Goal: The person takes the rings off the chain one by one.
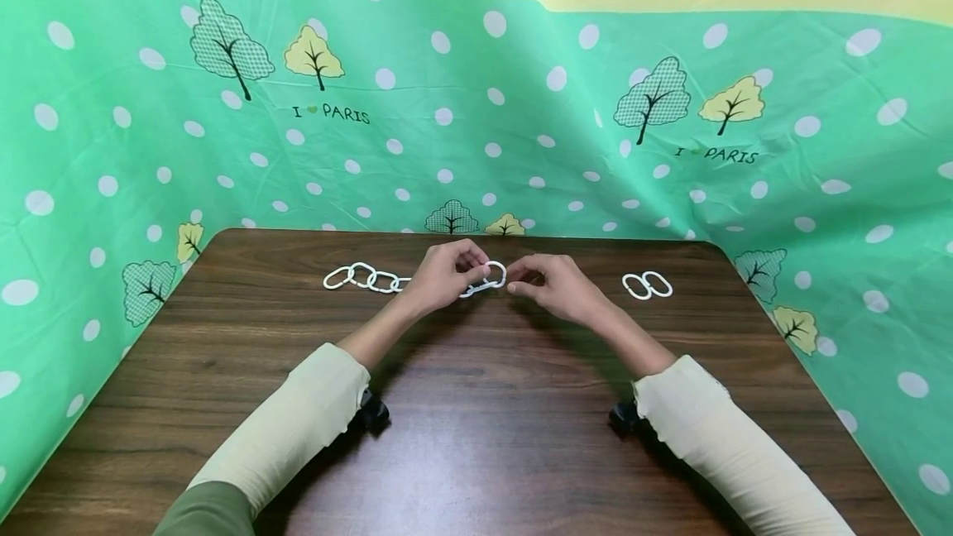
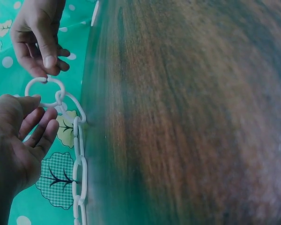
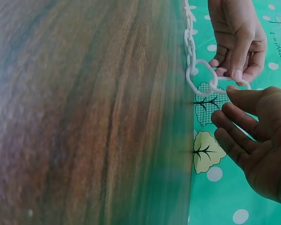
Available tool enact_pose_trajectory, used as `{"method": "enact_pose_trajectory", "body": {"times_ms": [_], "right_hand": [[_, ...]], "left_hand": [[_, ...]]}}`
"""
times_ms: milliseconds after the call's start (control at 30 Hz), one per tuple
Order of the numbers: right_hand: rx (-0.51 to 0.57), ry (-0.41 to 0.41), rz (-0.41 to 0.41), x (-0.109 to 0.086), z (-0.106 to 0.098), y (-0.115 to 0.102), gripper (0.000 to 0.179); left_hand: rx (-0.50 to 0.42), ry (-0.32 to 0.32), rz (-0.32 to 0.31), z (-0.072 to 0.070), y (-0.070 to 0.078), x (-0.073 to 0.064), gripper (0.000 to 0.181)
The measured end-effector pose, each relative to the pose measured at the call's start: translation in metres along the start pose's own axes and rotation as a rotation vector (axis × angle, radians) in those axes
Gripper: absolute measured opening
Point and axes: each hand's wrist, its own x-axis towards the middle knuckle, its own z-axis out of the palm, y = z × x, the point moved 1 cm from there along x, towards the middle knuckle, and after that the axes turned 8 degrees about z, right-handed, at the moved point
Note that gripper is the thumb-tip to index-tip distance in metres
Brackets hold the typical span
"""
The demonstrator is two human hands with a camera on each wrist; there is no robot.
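A chain of white oval plastic links [image 1: 372, 279] runs along the far part of the table, partly hidden behind my left hand [image 1: 444, 275]. That hand pinches the raised end link [image 2: 62, 86] between thumb and fingers. In the wrist views this link passes through its neighbour [image 3: 188, 84], and the chain hangs down from there toward the tabletop. On the other side is my right hand [image 1: 562, 286], fingers loosely bent and spread, its fingertips right at the edge of the end link. Nothing shows in its grasp.
Two white links [image 1: 626, 284] lie side by side on the dark wooden table [image 1: 476, 404], to the right of my right hand. A green dotted cloth [image 1: 491, 147] printed with trees hangs behind the table and along its sides. Each wrist carries a black camera [image 1: 375, 413].
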Motion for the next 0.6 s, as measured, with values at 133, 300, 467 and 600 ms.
{"method": "enact_pose_trajectory", "body": {"times_ms": [133,300,467,600], "right_hand": [[0.004,0.021,-0.012,0.0017,0.0021,-0.0015,0.020],[0.002,0.038,-0.007,0.0035,0.0055,-0.0039,0.020],[0.009,0.034,0.013,0.0037,0.0087,-0.0057,0.020],[0.006,0.041,0.019,0.0041,0.0097,-0.0064,0.018]], "left_hand": [[0.003,0.000,0.001,0.0001,-0.0003,0.0002,0.008],[0.006,-0.002,0.001,0.0002,-0.0010,0.0000,0.008],[0.012,-0.008,-0.006,0.0001,-0.0009,-0.0008,0.009],[0.014,-0.016,-0.009,0.0003,-0.0010,-0.0005,0.010]]}}
